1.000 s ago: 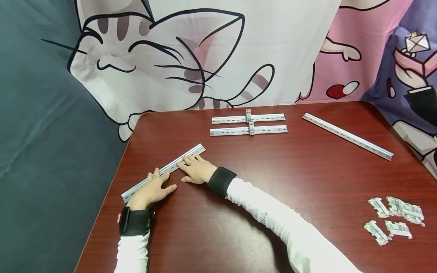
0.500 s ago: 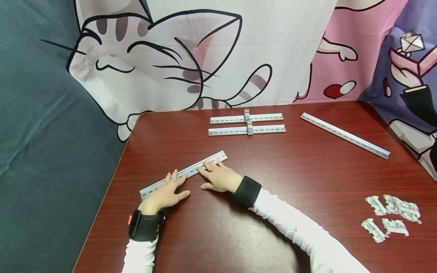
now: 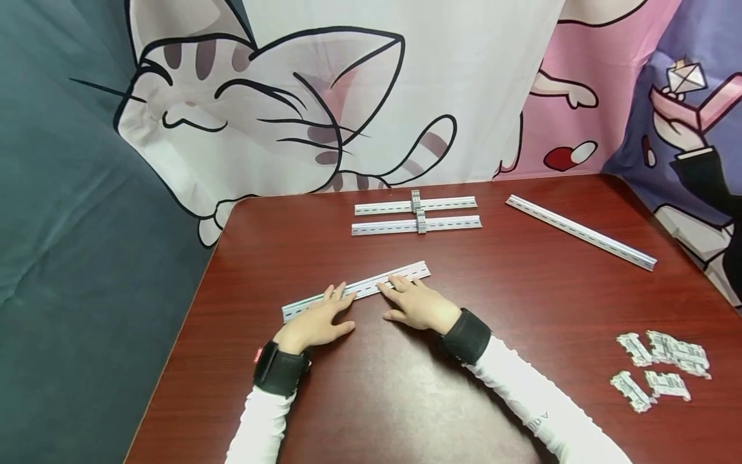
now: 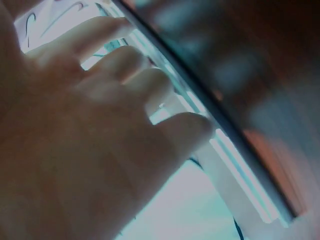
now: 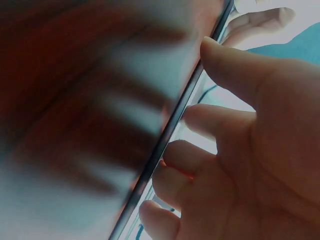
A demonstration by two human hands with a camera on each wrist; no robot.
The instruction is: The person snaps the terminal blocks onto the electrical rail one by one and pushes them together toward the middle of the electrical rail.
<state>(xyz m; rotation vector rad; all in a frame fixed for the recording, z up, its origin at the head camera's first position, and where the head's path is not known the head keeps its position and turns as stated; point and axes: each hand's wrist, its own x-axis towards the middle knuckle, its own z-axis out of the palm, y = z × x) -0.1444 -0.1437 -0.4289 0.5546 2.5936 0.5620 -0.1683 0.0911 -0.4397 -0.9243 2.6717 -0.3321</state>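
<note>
A metal strip lies slightly slanted on the table, near mid-frame. The left hand and right hand rest their outstretched fingers on it — each grip loose, neither clenched. White pieces lie lower right.

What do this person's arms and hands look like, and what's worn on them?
Both the left hand and right hand are ungloved. Each arm has a long white fabric sleeve, wrinkled crosswise (left sleeve, right sleeve), and a wide black wristband (left band, right band). A small red tag edges the left band; small dark lettering marks the right sleeve.
</note>
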